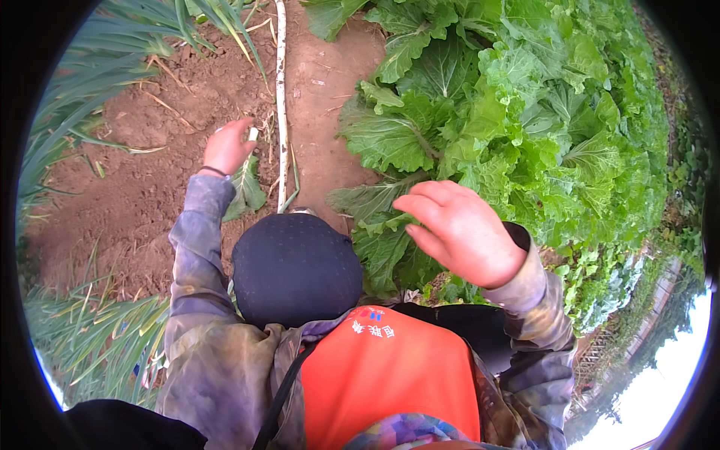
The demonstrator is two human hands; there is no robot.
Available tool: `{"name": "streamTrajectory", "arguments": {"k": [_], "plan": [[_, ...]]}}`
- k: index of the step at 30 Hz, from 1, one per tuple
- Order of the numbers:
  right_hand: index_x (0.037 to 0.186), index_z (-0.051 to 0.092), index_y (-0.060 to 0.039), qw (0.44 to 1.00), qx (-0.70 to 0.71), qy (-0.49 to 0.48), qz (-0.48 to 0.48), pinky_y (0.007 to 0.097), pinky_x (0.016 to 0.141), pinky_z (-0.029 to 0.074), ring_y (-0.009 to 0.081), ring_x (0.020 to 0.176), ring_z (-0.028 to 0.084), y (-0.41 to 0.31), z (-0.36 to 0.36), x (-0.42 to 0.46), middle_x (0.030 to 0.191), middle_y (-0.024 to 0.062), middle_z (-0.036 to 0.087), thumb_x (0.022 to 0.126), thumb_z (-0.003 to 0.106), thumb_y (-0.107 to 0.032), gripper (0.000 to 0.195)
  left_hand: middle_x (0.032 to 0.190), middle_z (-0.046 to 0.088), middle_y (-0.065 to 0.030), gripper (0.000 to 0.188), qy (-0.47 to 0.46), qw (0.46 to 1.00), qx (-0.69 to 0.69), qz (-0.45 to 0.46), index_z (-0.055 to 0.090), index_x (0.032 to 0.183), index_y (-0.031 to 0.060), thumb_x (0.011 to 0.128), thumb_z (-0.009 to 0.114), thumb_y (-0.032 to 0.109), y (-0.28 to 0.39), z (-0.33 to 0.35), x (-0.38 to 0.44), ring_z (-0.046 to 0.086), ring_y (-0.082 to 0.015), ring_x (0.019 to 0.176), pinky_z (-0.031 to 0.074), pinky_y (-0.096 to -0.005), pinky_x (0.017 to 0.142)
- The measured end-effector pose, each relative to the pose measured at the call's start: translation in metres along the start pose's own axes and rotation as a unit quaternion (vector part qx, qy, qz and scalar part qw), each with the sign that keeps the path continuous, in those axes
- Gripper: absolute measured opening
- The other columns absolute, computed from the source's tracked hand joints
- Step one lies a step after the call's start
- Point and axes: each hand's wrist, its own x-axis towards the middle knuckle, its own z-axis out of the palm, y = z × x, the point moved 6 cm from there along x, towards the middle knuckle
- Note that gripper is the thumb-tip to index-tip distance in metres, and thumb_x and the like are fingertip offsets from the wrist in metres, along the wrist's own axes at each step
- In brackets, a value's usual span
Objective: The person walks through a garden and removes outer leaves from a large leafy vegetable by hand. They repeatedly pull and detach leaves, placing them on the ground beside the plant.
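Observation:
My left hand (229,147) is over the bare soil, its thumb and fingers curved around the white stalk end of a green leaf (247,191). The leaf's blade shows below the wrist. Whether the fingers grip the stalk or only pass above it, I cannot tell. My right hand (458,230) is held over the near edge of the leafy cabbage plants (439,124), its thumb apart from the fingers, with nothing visible in it. Broad outer leaves (388,247) spread below and beside that hand.
A pale, spotted pole or pipe (282,101) runs along the reddish soil (320,112) between the cabbages and the scallion-like plants (95,73) at left. More of these narrow-leaved plants (107,337) stand at lower left. My dark-clad knee (297,270) is in front.

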Motion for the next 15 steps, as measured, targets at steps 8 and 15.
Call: {"name": "streamTrajectory", "arguments": {"k": [8,15], "plan": [[0.099,0.070,-0.0125,0.944,-0.327,-0.026,0.043,0.0404,0.088,0.052,0.0244,0.101,0.066,0.040,0.023,0.128,0.096,0.0049,0.067,0.087,0.065,-0.014,0.014,0.115,0.076,-0.0054,0.074,-0.393,0.817,-0.373,-0.197,0.065,0.137,0.0130,0.097,0.051,0.074,0.111,0.165,0.078,0.071,-0.0289,0.095,0.056,-0.0428,0.089],[0.109,0.069,-0.0106,0.911,-0.346,-0.055,0.216,0.0475,0.083,0.056,0.0340,0.096,0.071,0.147,0.037,0.137,0.095,0.0114,0.073,0.085,0.064,-0.009,0.024,0.145,0.060,-0.0110,0.054,-0.320,0.331,-0.825,-0.328,0.051,0.148,0.0120,0.101,0.067,0.032,0.178,0.197,0.053,0.060,-0.0307,0.128,0.046,-0.0519,0.114]]}}
